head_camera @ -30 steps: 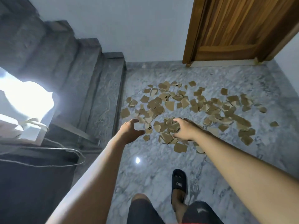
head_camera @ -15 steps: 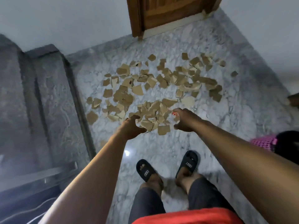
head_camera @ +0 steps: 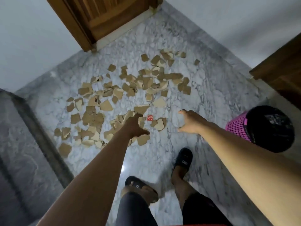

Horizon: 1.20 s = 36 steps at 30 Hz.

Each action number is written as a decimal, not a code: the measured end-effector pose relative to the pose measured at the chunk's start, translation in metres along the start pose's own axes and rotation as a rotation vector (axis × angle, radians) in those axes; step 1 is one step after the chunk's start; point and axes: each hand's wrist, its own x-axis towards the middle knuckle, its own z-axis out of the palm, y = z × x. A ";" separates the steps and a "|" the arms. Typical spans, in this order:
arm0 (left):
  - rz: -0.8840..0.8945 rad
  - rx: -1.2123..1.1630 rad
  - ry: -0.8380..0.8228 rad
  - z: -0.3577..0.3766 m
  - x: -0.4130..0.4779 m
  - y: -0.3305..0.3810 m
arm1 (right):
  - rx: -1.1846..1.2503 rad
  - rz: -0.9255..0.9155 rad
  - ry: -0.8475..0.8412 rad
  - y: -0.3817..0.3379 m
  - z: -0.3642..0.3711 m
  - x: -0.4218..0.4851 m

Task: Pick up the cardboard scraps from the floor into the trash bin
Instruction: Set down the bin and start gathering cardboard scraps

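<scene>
Stone step (head_camera: pixel 32 128) runs down the far left, its dark edge just beside the outermost cardboard scraps (head_camera: pixel 105 106); pieces there could get nudged against it and be awkward to pinch up. The scraps lie spread over the marble floor (head_camera: pixel 203 95) from that step across to the middle, overlapping thickly near the person's feet. The left hand (head_camera: pixel 134 126) hovers over the near heap, fingers spread and bent like a claw, holding nothing that I can see. A small red tag (head_camera: pixel 150 117) lies among the scraps between the two hands. The right hand (head_camera: pixel 189 122) is likewise spread and empty, over bare floor. I'd guess a two-handed scoop is coming; thin flat pieces may slip from a loose scoop and scatter. The trash bin (head_camera: pixel 236 126), pink with a black liner, stands at the right, near the right forearm. Bare floor lies between it and the pile, though a sandalled foot (head_camera: pixel 183 160) stands close to that path.
</scene>
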 end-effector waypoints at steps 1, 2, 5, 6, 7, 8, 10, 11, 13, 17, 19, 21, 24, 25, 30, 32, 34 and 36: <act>-0.005 0.005 -0.016 0.010 0.011 0.001 | 0.006 -0.006 -0.012 0.009 0.003 0.012; -0.016 0.018 -0.035 0.021 0.025 -0.001 | 0.012 -0.009 -0.029 0.017 0.008 0.026; -0.041 0.068 -0.081 0.055 0.076 -0.017 | 0.037 -0.010 -0.059 0.040 0.031 0.082; -0.052 0.075 -0.086 0.066 0.095 -0.027 | 0.047 -0.005 -0.060 0.047 0.042 0.102; -0.064 0.084 -0.089 0.077 0.115 -0.039 | 0.056 0.004 -0.063 0.054 0.055 0.124; -0.075 0.109 -0.090 0.090 0.136 -0.053 | 0.058 0.012 -0.070 0.060 0.069 0.146; -0.103 0.175 -0.093 0.120 0.181 -0.089 | 0.044 0.013 -0.088 0.071 0.104 0.197; -0.117 0.198 -0.102 0.135 0.203 -0.107 | 0.033 0.014 -0.098 0.076 0.121 0.222; -0.138 0.233 -0.114 0.168 0.251 -0.148 | 0.016 0.016 -0.109 0.086 0.158 0.277; -0.161 0.378 -0.112 0.233 0.336 -0.225 | 0.032 0.050 -0.052 0.095 0.231 0.386; -0.130 0.521 -0.123 0.265 0.370 -0.256 | 0.092 0.085 -0.007 0.097 0.265 0.433; -0.070 0.701 -0.122 0.292 0.402 -0.283 | 0.135 0.130 0.022 0.097 0.298 0.479; 0.012 0.877 -0.077 0.324 0.436 -0.317 | 0.178 0.227 0.075 0.089 0.342 0.535; 0.046 0.876 -0.040 0.331 0.443 -0.324 | 0.193 0.255 0.111 0.087 0.352 0.546; 0.088 0.749 0.055 0.343 0.466 -0.346 | 0.182 0.254 0.320 0.089 0.392 0.575; 0.064 0.728 0.053 0.338 0.466 -0.346 | 0.252 0.278 0.331 0.094 0.394 0.576; 0.055 0.730 0.072 0.334 0.470 -0.342 | 0.342 0.291 0.278 0.102 0.396 0.575; 0.047 0.581 0.128 0.321 0.478 -0.326 | 0.469 0.253 0.266 0.114 0.390 0.575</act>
